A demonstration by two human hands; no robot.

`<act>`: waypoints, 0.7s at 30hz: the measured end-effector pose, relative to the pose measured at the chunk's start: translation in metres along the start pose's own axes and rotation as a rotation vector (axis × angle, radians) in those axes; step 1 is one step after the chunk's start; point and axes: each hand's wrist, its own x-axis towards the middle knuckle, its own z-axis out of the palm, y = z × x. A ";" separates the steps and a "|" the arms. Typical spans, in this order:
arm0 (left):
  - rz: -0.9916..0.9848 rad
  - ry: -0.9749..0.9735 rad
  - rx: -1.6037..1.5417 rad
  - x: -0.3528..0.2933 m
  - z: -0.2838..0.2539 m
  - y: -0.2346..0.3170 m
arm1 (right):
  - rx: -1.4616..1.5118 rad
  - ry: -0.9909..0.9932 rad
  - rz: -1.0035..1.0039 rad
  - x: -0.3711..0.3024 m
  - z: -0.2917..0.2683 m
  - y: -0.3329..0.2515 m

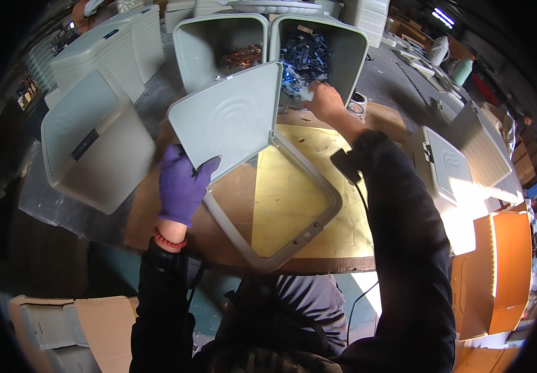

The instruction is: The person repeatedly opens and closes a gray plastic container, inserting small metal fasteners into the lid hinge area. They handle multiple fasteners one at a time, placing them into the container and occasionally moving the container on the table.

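Note:
My left hand (184, 183), in a purple glove, is closed on the lower left edge of a pale grey-green bin lid (231, 115). The lid stands raised from a square rim frame (315, 180), joined to it near the lid's lower right corner. My bare right hand (329, 102) reaches into the front of the right-hand open bin (352, 59). Its fingers curl together at the edge of a heap of small dark and blue film-covered parts (306, 56); whatever lies between the fingertips is too small to make out.
A second open bin (188, 50) holds orange-brown small parts. At left, a bin body (110, 161) lies tilted before stacked lids (104, 53). A lidded bin (445, 165) stands at right, near an orange box (508, 273). Yellow sheet (275, 217) and cardboard cover the table front.

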 end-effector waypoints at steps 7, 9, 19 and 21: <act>-0.052 0.000 -0.117 0.000 0.006 -0.002 | -0.103 -0.119 0.045 0.032 0.019 -0.020; -0.051 -0.025 -0.118 0.001 0.007 0.000 | -0.100 -0.105 0.014 0.013 -0.005 -0.027; 0.195 0.481 0.000 0.004 -0.001 0.023 | 1.219 -0.535 -0.211 -0.232 -0.069 -0.048; 0.269 0.521 -0.037 0.000 -0.013 0.046 | 1.036 -0.428 -0.277 -0.248 -0.062 -0.052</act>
